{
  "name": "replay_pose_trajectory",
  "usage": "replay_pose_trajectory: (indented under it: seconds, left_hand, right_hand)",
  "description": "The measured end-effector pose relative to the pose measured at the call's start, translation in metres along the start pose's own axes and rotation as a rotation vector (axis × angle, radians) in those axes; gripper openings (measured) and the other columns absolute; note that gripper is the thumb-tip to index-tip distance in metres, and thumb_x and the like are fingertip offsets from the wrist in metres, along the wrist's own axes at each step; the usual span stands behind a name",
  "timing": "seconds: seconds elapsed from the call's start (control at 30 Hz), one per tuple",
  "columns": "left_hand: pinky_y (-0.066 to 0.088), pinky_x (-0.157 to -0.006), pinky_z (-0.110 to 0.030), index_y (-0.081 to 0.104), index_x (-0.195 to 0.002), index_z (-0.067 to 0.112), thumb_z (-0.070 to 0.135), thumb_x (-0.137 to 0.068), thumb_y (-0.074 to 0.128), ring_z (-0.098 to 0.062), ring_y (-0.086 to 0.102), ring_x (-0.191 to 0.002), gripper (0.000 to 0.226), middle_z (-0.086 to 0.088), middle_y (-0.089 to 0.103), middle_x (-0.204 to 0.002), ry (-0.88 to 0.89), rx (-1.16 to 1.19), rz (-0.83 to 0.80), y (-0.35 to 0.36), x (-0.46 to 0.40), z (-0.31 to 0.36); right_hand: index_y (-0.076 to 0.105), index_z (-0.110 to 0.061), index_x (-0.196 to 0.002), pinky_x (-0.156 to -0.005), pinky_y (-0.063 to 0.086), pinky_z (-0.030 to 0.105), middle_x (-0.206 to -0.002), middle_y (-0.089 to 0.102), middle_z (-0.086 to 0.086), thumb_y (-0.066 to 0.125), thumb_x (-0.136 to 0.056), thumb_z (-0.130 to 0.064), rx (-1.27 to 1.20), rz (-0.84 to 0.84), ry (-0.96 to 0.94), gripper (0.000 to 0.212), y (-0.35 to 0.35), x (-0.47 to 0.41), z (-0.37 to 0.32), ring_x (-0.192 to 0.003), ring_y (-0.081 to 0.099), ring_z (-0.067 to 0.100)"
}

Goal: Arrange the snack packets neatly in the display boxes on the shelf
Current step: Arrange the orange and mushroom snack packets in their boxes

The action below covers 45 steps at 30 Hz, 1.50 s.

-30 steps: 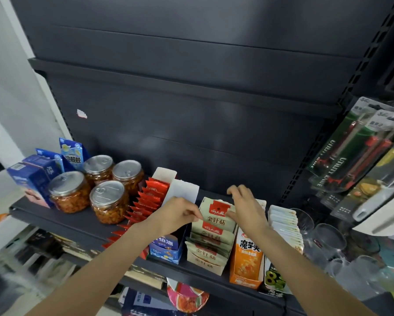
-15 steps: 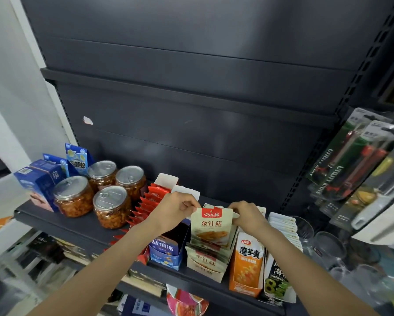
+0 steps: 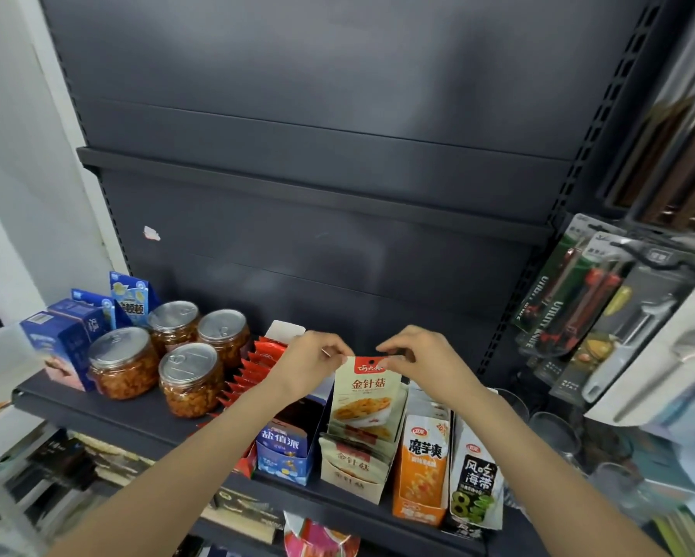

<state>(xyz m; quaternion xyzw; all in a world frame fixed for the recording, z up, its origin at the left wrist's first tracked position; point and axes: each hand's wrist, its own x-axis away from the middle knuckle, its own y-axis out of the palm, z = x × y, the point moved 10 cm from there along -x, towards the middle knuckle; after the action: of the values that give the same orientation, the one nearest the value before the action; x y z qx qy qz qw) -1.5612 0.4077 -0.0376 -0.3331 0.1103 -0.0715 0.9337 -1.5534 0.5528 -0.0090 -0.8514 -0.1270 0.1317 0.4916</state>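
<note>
Hands at the middle of the dark shelf: I see my left hand and my right hand close together, each pinching one upper corner of a single beige snack packet. The packet is upright, its red header strip at the top and its printed face toward me, held just above the beige display box. Further packets of the same print stand in that box, and the lower edge of the held packet overlaps them from behind.

Left of the beige box stands a blue display box, open at the top and partly hidden by my left forearm. Beyond it a row of red packets runs back toward the rear panel in a box with a white flap.

Right of the beige box stands an orange display box, and just beside that a pack with black and green print at the front of its row.

Four clear jars with metal lids are grouped on the left part of the shelf, with blue cartons at the far left end. Carded utility knives and other kitchen tools hang at the right, with clear glasses below them.
</note>
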Motion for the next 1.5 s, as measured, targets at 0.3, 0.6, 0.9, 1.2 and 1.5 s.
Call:
replay_pose_trajectory:
  seconds: [0.3,0.6,0.9,1.2,1.5]
  left_hand:
    - [0.049,-0.061,-0.023,0.065,-0.095,0.016,0.041,-0.098,0.042,-0.013,0.058,-0.062,0.035,-0.003,0.063,-0.075,-0.387,0.336,-0.030,0.004,0.018,-0.034]
    - [0.056,-0.071,-0.019,0.064,-0.111,0.000,0.004,-0.090,0.059,-0.018,0.067,-0.100,0.022,-0.018,0.066,-0.114,-0.537,0.935,-0.195,0.025,0.036,-0.031]
    - [0.049,-0.096,-0.032,0.068,-0.113,0.027,-0.003,-0.086,0.061,-0.016,0.065,-0.104,0.042,-0.007,0.066,-0.114,-0.184,0.793,0.025,-0.021,0.041,-0.008]
    - [0.057,-0.077,-0.028,0.057,-0.117,0.037,-0.010,-0.086,0.057,-0.015,0.067,-0.094,0.057,-0.004,0.062,-0.107,-0.034,0.551,0.073,-0.036,0.055,0.001]
    - [0.047,-0.090,-0.036,0.061,-0.118,0.009,-0.013,-0.088,0.044,-0.028,0.059,-0.109,0.041,-0.013,0.068,-0.109,-0.347,0.916,0.038,-0.009,0.050,-0.040]
  right_hand:
    - [0.070,-0.025,-0.079,-0.072,0.053,0.037,-0.077,0.063,-0.009,0.063,-0.088,-0.020,-0.095,0.304,0.001,0.012,-0.044,0.017,0.006,-0.073,0.060,0.009]
    - [0.072,-0.012,-0.084,-0.082,0.055,0.025,-0.088,0.072,0.002,0.057,-0.089,-0.005,-0.691,0.439,0.008,0.018,-0.076,0.040,0.020,-0.088,0.067,0.016]
    - [0.068,-0.017,-0.104,-0.076,0.053,0.019,-0.107,0.068,0.003,0.064,-0.081,0.006,-0.834,0.368,0.234,0.032,-0.041,0.051,0.052,-0.088,0.068,0.008]
    - [0.069,-0.025,-0.101,-0.082,0.056,0.028,-0.099,0.072,0.005,0.062,-0.079,0.012,-0.946,0.397,0.171,0.043,-0.028,0.052,0.046,-0.091,0.069,0.017]
    - [0.072,-0.019,-0.097,-0.081,0.050,0.012,-0.095,0.069,-0.012,0.062,-0.086,0.001,-0.561,0.409,0.011,0.025,-0.043,0.052,0.026,-0.089,0.065,-0.002]
